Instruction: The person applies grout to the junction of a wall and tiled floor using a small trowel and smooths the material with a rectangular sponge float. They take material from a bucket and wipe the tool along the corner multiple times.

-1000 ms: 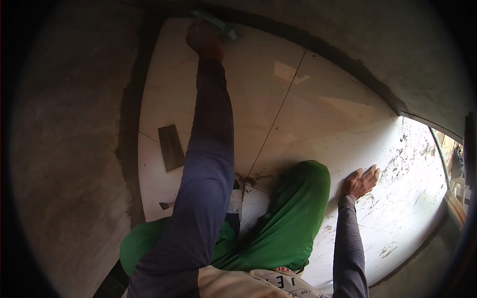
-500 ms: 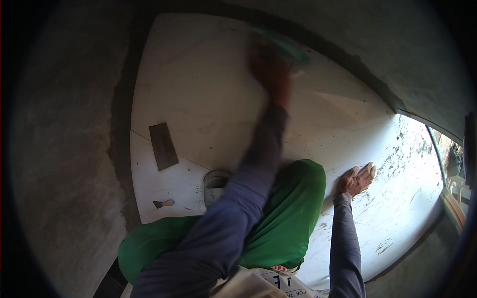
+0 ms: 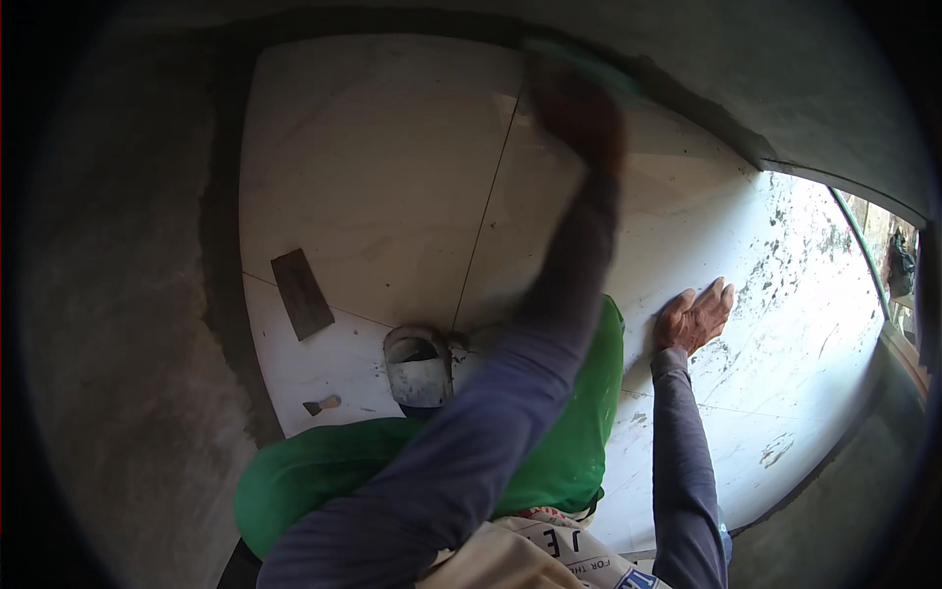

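Reaching far over the white marbled floor tiles (image 3: 402, 177), my left hand (image 3: 581, 116) is blurred by motion. It is closed on a green, long flat thing (image 3: 594, 69), too smeared to name, at the tiles' far edge by the grey wall. My right hand (image 3: 695, 316) rests palm down on the tiles at the right, fingers spread, holding nothing. Close to my green-clad knees stands a grey-white container (image 3: 420, 381) with a dark inside. A small scraper (image 3: 322, 404) with a wooden handle lies left of it.
A dark brown rectangular plate (image 3: 302, 294) lies on the tiles at the left. Rough grey walls (image 3: 128, 294) border the floor, with a dark band along their base. At the right, a bright doorway (image 3: 898, 255) opens beside dark specks and smears on the tiles.
My left hand has swept right along the far edge with the green thing, uncovering a dark tile joint. My right hand stays planted. The view has shifted slightly, showing more of the container.
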Available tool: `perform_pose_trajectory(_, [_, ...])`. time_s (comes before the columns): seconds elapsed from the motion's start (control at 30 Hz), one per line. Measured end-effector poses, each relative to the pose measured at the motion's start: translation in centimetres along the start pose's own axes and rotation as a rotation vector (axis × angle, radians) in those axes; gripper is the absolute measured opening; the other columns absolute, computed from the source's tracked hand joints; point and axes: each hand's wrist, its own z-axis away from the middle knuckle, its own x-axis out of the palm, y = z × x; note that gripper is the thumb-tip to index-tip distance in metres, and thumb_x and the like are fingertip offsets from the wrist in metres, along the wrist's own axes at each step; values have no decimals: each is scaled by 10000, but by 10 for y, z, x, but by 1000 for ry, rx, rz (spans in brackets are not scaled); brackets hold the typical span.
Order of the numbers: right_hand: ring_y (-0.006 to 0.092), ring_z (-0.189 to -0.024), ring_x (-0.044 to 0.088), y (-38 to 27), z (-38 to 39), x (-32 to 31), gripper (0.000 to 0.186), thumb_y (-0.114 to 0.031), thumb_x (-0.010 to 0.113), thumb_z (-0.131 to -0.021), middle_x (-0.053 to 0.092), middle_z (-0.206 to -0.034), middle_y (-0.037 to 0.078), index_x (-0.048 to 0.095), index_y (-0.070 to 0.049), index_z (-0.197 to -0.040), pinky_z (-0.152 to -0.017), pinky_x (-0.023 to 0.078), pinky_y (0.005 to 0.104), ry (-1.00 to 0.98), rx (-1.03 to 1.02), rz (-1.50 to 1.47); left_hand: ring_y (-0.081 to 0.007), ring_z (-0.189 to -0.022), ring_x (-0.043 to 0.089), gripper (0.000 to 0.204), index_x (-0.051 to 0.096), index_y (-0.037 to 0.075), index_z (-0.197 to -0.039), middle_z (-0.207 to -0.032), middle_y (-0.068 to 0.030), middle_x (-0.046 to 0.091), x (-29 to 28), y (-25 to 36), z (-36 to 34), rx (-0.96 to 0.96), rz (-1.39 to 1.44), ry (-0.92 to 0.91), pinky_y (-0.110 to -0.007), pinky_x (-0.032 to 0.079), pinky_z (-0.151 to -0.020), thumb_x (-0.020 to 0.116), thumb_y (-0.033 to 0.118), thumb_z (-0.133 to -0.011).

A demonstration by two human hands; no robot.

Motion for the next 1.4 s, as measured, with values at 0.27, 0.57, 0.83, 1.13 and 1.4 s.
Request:
perform_pose_trajectory(0.27, [383,-1547,242,14,-5,-5,683,-288,552,-971,297,-1638,224,344,-57,-1579,-1237,194,573,-26,25,31,-268,-933,681,405,535,-49,-1401,-1046,-160,671,-42,68,15,-262,138,-293,-372,548,-824,560,158,-1054])
perform_pose_trajectory(0.57, [395,-1547,242,-4,-6,-11,730,-273,593,-930,286,-1636,241,330,-49,-1573,-1216,219,587,-42,-18,-23,-294,-1213,588,494,426,79,-1547,-1353,-201,598,0,-112,-100,-461,1016,-238,-466,461,-1077,376,279,-1098])
perform_pose_trajectory(0.83, [349,-1554,257,37,-2,21,728,-449,591,-980,297,-1657,171,352,-114,-1580,-1214,254,561,-38,-5,47,-391,-1118,652,443,557,-30,-1407,-1243,-265,652,27,116,211,-380,-34,-550,-451,519,-962,568,154,-1004])
perform_pose_trajectory(1.13, [383,-1546,251,7,-7,-13,706,-284,577,-947,284,-1642,229,338,-66,-1574,-1224,221,574,-27,-8,-26,-151,-828,662,447,512,-35,-1465,-986,-93,709,-79,45,-6,-323,210,-279,-321,548,-721,546,128,-1050])
perform_pose_trajectory(1.4, [363,-1546,257,6,-3,-5,662,-314,539,-984,298,-1658,186,370,-91,-1584,-1250,182,524,-20,5,19,-274,-1121,675,405,583,-13,-1392,-1304,-159,665,-160,-101,-243,-266,-50,-247,-390,561,-962,580,174,-1033])
